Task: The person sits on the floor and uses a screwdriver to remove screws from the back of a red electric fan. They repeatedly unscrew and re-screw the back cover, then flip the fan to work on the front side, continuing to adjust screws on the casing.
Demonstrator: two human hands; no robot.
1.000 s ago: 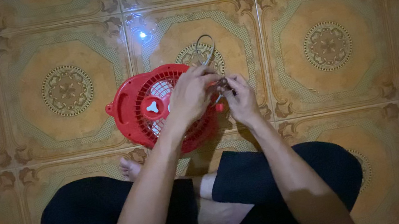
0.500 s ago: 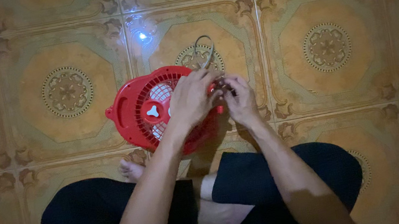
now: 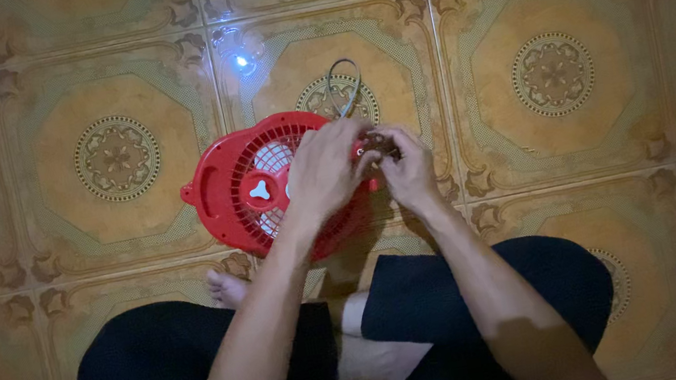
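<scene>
While we sat cross-legged on the patterned tile floor (image 3: 572,71), our left hand (image 3: 321,170) gripped the round red plastic fan grille (image 3: 243,191) just ahead; our right hand (image 3: 407,170) pinched something small at its right rim, near the grey cord (image 3: 345,89). Finishing that fiddly step likely needed steady fingertips.

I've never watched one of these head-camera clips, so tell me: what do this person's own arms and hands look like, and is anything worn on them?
Both forearms are bare up to the bottom edge of the picture: no sleeves, watch or bracelet show. The left hand and right hand are ungloved, and no rings can be made out in the dim light. Below the arms, dark trousers cover the crossed legs.
</scene>
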